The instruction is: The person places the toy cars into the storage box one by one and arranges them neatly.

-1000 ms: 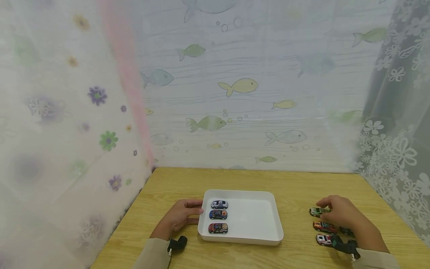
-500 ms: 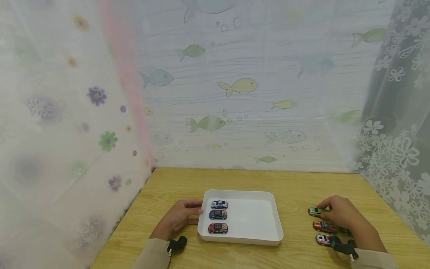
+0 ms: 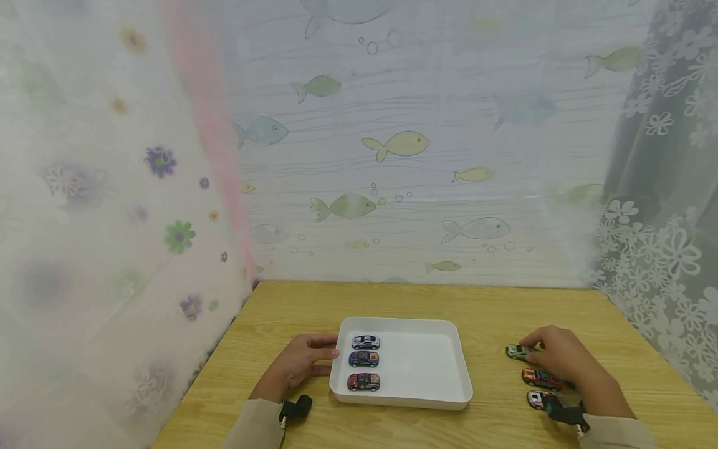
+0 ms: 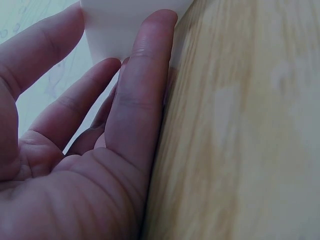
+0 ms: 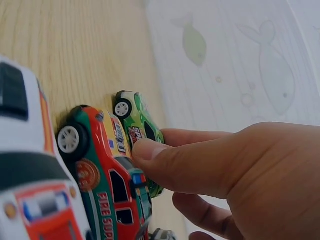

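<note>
Green toy car (image 3: 517, 352) sits on the wooden table (image 3: 493, 308), farthest of the row by the right hand (image 3: 555, 357), w/ thumb and fingers closed on it; wrist view shows the thumb pressed on its side (image 5: 142, 127). Looks like the pickup step: grip is on, car not lifted yet. Next move likely calls for a clean lift up and leftward across to the white tray (image 3: 449, 365), clearing its raised rim.

Left hand (image 3: 300, 362) lies flat, fingers straight, tips against the tray's near-side wall (image 4: 125, 30), steadying it, holding nothing.

Just nearer than the green car, beside the right hand: red-and-green fire car (image 3: 538, 377), touching the green one in the wrist view (image 5: 107, 175), so it could get nudged on the lift. Then a white-and-red car (image 3: 537, 399) by the wrist. Inside the tray, along the edge nearest the left hand, 3 cars in a column: white (image 3: 366, 342), blue (image 3: 363, 358), dark red (image 3: 363, 381). Rest of the tray floor is free toward the right hand.
</note>
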